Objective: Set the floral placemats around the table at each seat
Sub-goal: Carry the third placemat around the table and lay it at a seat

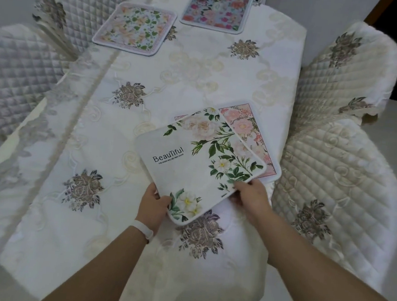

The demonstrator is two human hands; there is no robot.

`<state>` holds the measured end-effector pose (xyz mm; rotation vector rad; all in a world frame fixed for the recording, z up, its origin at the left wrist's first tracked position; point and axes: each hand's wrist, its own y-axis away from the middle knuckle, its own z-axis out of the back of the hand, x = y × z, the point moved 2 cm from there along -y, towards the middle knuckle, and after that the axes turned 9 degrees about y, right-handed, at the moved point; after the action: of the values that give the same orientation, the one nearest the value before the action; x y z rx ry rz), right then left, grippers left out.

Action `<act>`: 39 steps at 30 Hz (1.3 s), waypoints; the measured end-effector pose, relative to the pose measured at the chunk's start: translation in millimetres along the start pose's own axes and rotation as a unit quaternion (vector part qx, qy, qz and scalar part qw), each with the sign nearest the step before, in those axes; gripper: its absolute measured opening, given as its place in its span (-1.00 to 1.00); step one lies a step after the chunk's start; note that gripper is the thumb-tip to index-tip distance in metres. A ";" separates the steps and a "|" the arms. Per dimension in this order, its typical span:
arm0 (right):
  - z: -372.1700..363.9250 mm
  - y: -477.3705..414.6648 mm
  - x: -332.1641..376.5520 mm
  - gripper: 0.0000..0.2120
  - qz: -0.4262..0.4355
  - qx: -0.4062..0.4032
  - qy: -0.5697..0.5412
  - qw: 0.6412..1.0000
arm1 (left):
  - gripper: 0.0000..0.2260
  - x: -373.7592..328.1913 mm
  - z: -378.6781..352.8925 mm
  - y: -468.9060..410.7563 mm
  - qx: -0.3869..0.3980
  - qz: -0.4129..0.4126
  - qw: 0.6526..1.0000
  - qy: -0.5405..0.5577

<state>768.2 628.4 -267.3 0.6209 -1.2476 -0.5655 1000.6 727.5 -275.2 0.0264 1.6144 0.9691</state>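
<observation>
Both hands on one placemat; left hand point(153, 202) grips the near-left corner of the white placemat point(191, 164), fingers closed over its edge; right hand point(252, 197) pinches the near-right edge, thumb on top, fingers tucked under; white band point(143, 229) on the left wrist.

White placemat printed with pale roses, green leaves and the word "Beautiful"; held tilted, near corner lifted over the tablecloth point(93, 142); whether its far edge touches what lies below cannot be told.

Pink placemat point(247, 125) lies flat under it at the right side of the table, partly covered, its far corner and right edge showing; it sits just beside the near right chair point(332, 189).

Two more mats at the far end: green-leaf placemat point(133, 27) at the far left, flat, turned at an angle; multicoloured placemat point(215, 8) at the far end, flat, near it but apart.

Tablecloth cream, embroidered with grey-brown flowers; quilted covers on the chairs, two at the left point(20, 74), two at the right, far right one point(346, 64) close to the table edge.
</observation>
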 end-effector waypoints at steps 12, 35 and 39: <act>11.9 -44.5 60.2 -0.87 0.071 0.070 0.206 0.973 | -0.65 3.7 39.6 -1.6 -0.059 0.012 0.996 -0.066; -20.0 61.0 50.3 -0.92 0.258 0.123 0.302 0.909 | -0.69 2.2 92.7 92.2 -0.178 -0.042 0.983 0.003; -36.0 109.6 30.3 -0.95 0.267 0.101 0.287 0.915 | -0.67 5.1 131.7 121.7 -0.161 -0.075 0.984 0.027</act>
<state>816.2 689.4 -176.7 0.5316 -0.8574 0.2049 1050.0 883.8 -202.4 -0.3397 1.4679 1.1092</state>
